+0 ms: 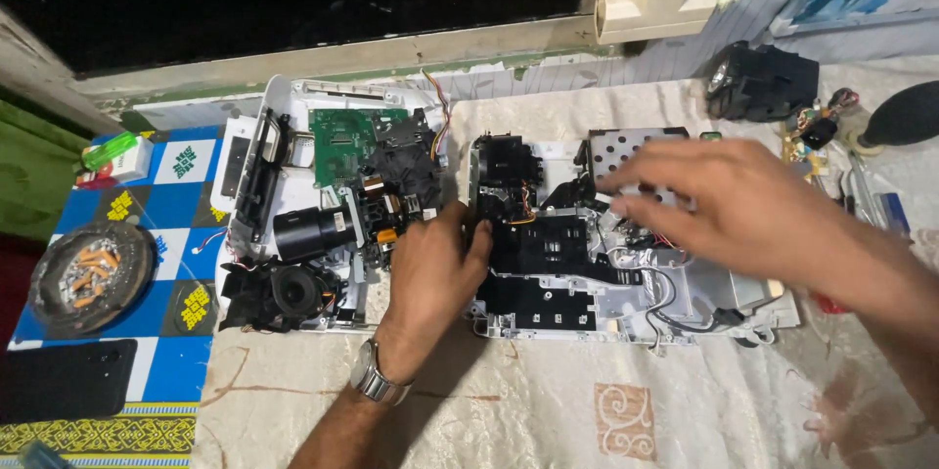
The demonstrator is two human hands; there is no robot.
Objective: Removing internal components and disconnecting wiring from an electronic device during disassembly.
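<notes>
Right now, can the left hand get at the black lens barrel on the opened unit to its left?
Probably yes: the left hand rests beside the lens barrel, which lies exposed on top with nothing covering it.

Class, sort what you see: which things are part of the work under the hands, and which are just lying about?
In the work: left hand, right hand, opened chassis, lens block, green circuit board.
Lying about: ashtray, phone, lighter, black housing.
</notes>
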